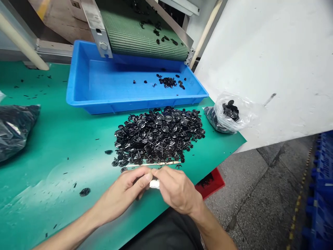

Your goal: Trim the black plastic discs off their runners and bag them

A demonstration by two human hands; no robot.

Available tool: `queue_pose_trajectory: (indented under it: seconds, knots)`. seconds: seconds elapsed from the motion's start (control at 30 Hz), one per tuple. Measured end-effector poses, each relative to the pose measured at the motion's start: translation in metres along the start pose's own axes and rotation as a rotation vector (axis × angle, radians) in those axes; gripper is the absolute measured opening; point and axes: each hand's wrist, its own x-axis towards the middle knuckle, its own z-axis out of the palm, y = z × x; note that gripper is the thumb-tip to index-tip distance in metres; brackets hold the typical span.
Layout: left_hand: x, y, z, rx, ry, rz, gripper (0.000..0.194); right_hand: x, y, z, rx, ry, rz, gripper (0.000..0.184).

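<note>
Factory workshop: green conveyor belt (144, 34)

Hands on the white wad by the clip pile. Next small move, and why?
Likely draw the white wad back from the black plastic clips first: the left hand and right hand pinch it just off the pile's near edge, where a thin wooden stick lies.

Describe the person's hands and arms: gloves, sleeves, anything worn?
The left hand and right hand are bare: no gloves, and no watch or ring shows. The forearms are bare too, with no sleeves in view. Dark trousers or shorts show below.
</note>
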Motion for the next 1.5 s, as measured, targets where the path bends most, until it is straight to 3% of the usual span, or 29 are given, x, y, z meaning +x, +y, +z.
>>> queue_pose_trajectory:
  seconds: [0.13,0.23,0.43,0.53,0.73,0.8,0.9,1.0,1.13,1.27,1.37,1.5]
  knots:
    - [-0.001,-0.004,0.005,-0.198,-0.014,-0.131,0.042,0.002,-0.001,0.016,0.194,0.150,0.110,0.031]
    - [0.001,-0.001,0.008,-0.372,0.011,-0.180,0.042,0.008,0.000,0.017,0.271,0.174,0.221,0.031]
    - [0.005,0.001,0.002,-0.775,0.166,-0.180,0.024,0.031,0.014,0.001,-0.060,0.088,0.368,0.038]
    - [0.007,-0.002,-0.002,-0.887,0.198,-0.173,0.029,0.037,0.021,0.002,-0.103,0.030,0.413,0.027]
    - [0.011,-0.005,-0.004,-0.959,0.105,-0.090,0.026,0.034,0.028,0.001,0.201,0.222,0.539,0.015]
    - [0.012,-0.004,-0.002,-0.937,0.105,-0.101,0.026,0.032,0.029,-0.001,0.392,0.277,0.618,0.012]
    - [0.013,0.001,0.002,-0.851,0.077,-0.171,0.025,0.029,0.025,0.001,0.693,0.314,0.676,0.023]
    - [0.011,0.005,0.011,-0.625,0.048,-0.194,0.030,0.023,0.016,0.006,0.801,0.301,0.660,0.025]
    - [0.007,0.003,0.020,-0.225,0.105,-0.122,0.035,0.014,0.002,0.014,0.540,0.330,0.537,0.029]
    - [0.005,0.000,0.021,0.018,0.230,-0.004,0.020,0.007,-0.003,0.015,0.134,0.230,0.348,0.030]
    - [0.006,-0.002,0.020,0.127,0.199,0.079,0.017,0.007,-0.003,0.011,-0.031,0.139,0.349,0.017]
    - [0.008,-0.006,0.019,0.179,0.155,0.069,0.022,0.010,-0.006,0.006,-0.195,0.043,0.278,0.020]
